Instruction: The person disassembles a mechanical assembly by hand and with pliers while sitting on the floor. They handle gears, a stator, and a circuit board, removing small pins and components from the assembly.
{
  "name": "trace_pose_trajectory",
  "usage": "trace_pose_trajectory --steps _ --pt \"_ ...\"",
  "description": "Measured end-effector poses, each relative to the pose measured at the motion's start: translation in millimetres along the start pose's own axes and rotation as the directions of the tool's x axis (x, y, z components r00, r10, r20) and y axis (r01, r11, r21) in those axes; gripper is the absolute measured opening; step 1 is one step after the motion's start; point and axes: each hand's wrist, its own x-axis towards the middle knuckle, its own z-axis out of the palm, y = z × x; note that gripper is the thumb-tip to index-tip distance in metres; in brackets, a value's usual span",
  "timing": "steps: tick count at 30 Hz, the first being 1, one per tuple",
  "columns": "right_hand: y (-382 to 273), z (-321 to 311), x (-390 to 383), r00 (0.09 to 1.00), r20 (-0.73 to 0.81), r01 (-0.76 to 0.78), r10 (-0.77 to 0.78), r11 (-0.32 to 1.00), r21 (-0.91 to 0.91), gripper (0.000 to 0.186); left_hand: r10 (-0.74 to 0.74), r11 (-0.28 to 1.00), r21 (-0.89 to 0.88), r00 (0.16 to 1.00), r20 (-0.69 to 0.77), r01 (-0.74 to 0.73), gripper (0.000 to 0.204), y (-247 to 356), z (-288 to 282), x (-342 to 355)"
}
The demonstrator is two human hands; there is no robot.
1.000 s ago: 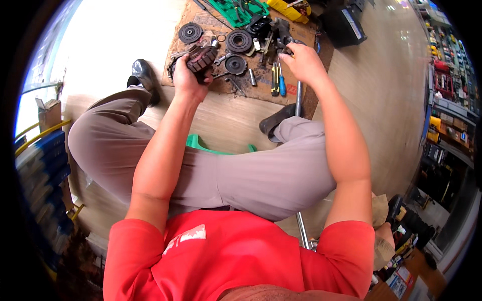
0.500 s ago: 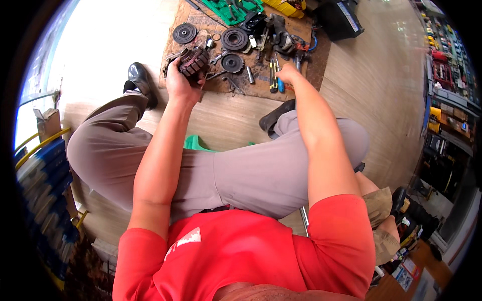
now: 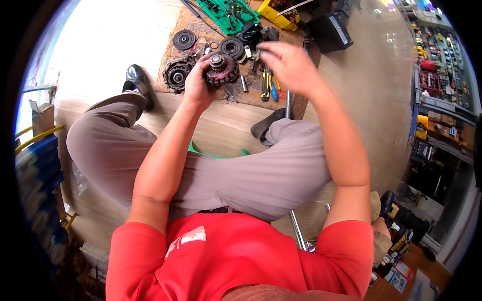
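Note:
My left hand (image 3: 199,86) is wrapped round a greasy round metal part (image 3: 221,75) with a gear hub and a notched rim, the hub facing up. My right hand (image 3: 291,65) is lifted over the right side of the work mat, empty as far as I can see, its fingers stretched to the left and blurred. Below it lie a yellow-and-black handled tool (image 3: 264,86) and a blue-handled tool (image 3: 273,89). A silver rod (image 3: 288,105) runs past that hand's lower edge. Left of the held part rests a dark round housing (image 3: 177,78).
The stained cardboard mat (image 3: 253,99) carries dark discs (image 3: 184,39), a ring-shaped part (image 3: 231,47) and a small metal cylinder (image 3: 243,84). Behind are a green tool case (image 3: 228,15), a yellow bin (image 3: 278,15) and a black box (image 3: 329,32). My shoes (image 3: 138,83) flank the mat.
My left hand has moved the notched part right and turned its hub upward, uncovering the housing. My right hand has risen from the handled tools. The view has shifted slightly.

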Motion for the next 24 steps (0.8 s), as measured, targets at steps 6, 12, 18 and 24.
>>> trace_pose_trajectory --steps 6,12,18,24 --pt "5.2 39.3 -27.2 0.973 0.223 -0.075 0.06 0.995 0.063 0.046 -0.002 0.999 0.045 0.993 0.118 -0.003 0.039 1.0 13.8 -10.2" --pt "5.1 42.6 -11.5 0.824 0.462 -0.46 0.328 0.864 0.207 0.028 0.013 0.999 0.052 1.0 0.019 -0.014 0.04 2.6 5.8 -9.9" --pt "-3.1 38.1 -12.1 0.962 0.208 -0.224 0.177 0.947 0.229 0.024 0.02 0.997 0.077 0.999 -0.048 -0.017 0.036 -10.3 -2.8 -1.9" --pt "-15.1 39.4 -26.9 0.938 0.346 -0.126 -0.001 0.93 0.345 0.022 0.018 0.994 -0.105 0.991 -0.135 -0.032 0.03 -16.5 -14.0 12.3"
